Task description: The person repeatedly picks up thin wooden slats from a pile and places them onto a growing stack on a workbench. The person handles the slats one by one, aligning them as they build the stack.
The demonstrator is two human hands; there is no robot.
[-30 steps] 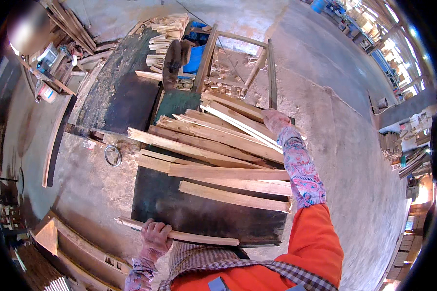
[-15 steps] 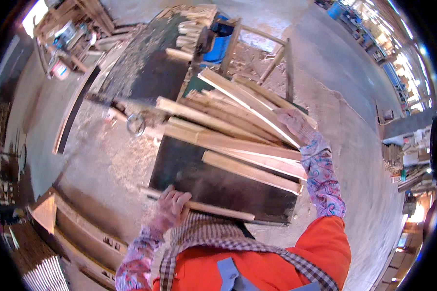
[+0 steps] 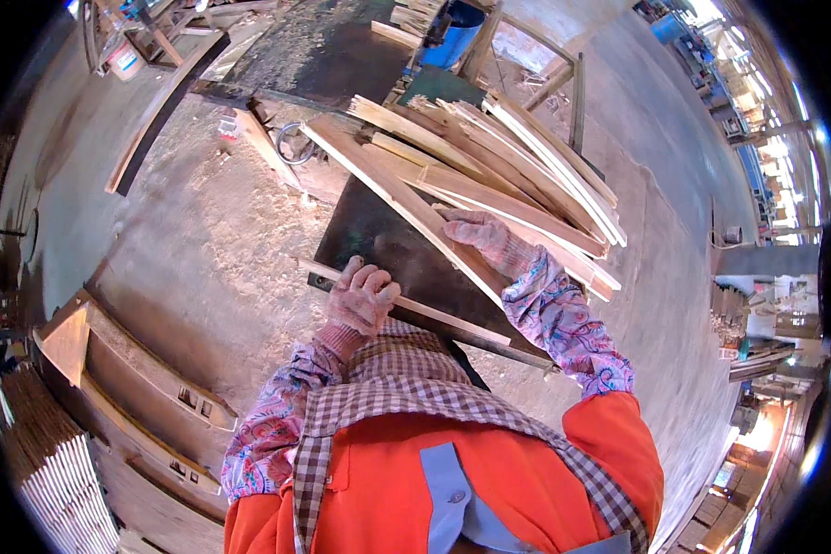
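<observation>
Both my hands wear pale, dusty knit gloves. My left hand [image 3: 365, 294] is closed around a thin wooden strip [image 3: 452, 323] along the near edge of the dark tabletop [image 3: 379, 222]. My right hand [image 3: 483, 238] grips a long flat wooden board [image 3: 379, 175] near its closer end; some of its fingers are hidden. That board slants from the far left toward my right forearm, and its far end sticks out past the table's left side. Just beyond it lies a fanned pile of rough wooden strips [image 3: 517, 189].
Behind the pile stand a blue barrel [image 3: 452, 37] and a wooden frame [image 3: 577, 102]. A round metal handwheel [image 3: 295, 143] sits left of the table. Sawdust covers the floor [image 3: 240, 222] there. Long timber pieces [image 3: 148, 365] lie at lower left.
My right hand has moved left and nearer, from the pile's right side to a board now turned at a slant across the table. My left hand stays on the thin strip. The view has shifted.
</observation>
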